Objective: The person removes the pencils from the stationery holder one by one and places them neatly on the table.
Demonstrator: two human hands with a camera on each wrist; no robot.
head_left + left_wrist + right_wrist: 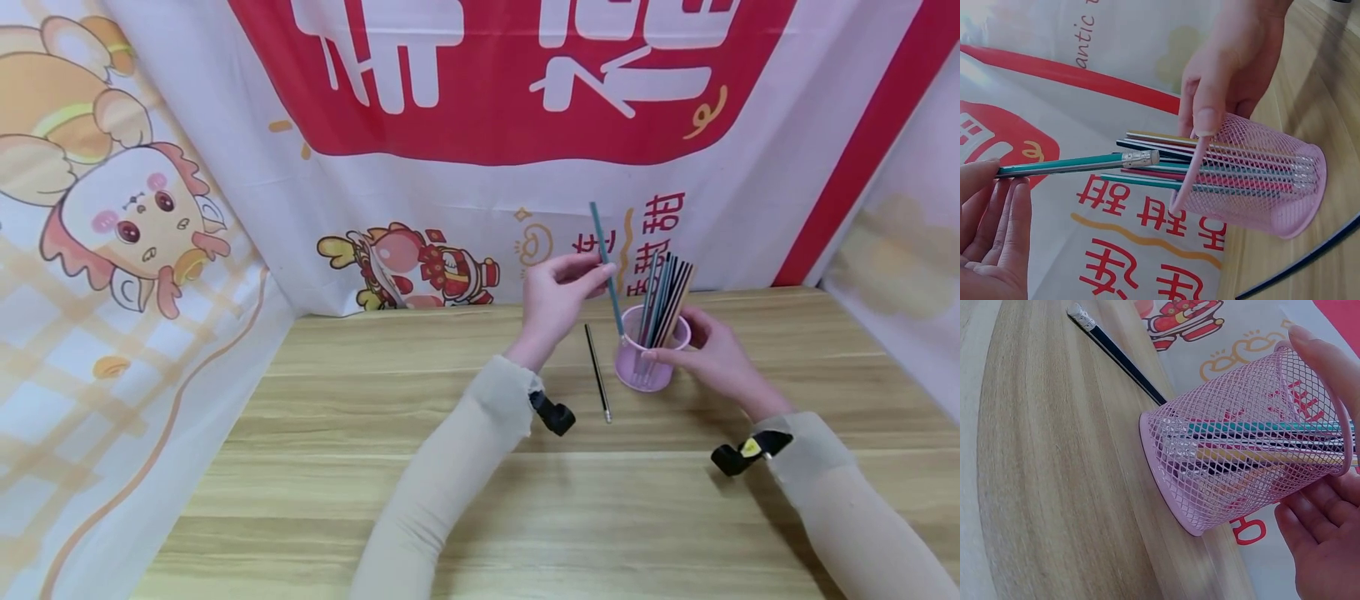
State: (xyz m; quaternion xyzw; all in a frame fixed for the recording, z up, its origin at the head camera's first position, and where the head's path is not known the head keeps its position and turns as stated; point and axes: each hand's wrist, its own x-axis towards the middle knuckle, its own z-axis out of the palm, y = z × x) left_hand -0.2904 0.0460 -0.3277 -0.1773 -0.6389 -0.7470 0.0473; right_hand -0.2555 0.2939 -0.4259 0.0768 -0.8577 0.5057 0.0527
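Main thing here's the pink mesh cup (pixel 643 371), standing upright on the wood-look table (pixel 360 417), so I'll place everything rel. to that. R hand (pixel 716 358) has it gripped at the cup's right side near the top, thumb on the near side of the rim, fingers round the far side. L hand (pixel 558 296) is up & left of the cup, pinching a teal pencil (pixel 600 229) btwn thumb & fingertips. That pencil's tilted, eraser end down, right by the cup's rim; can't tell if it's actually touching.

Inside the cup there's a bunch of pencils (pixel 663 292) (teal, black, reddish, yellow), eraser ends at the bottom, leaning to the right side. One black pencil (pixel 597 373) lies flat just left of the cup, eraser end twd the person. Behind the cup hangs a red & white printed cloth (pixel 487 142) w/ big white characters.
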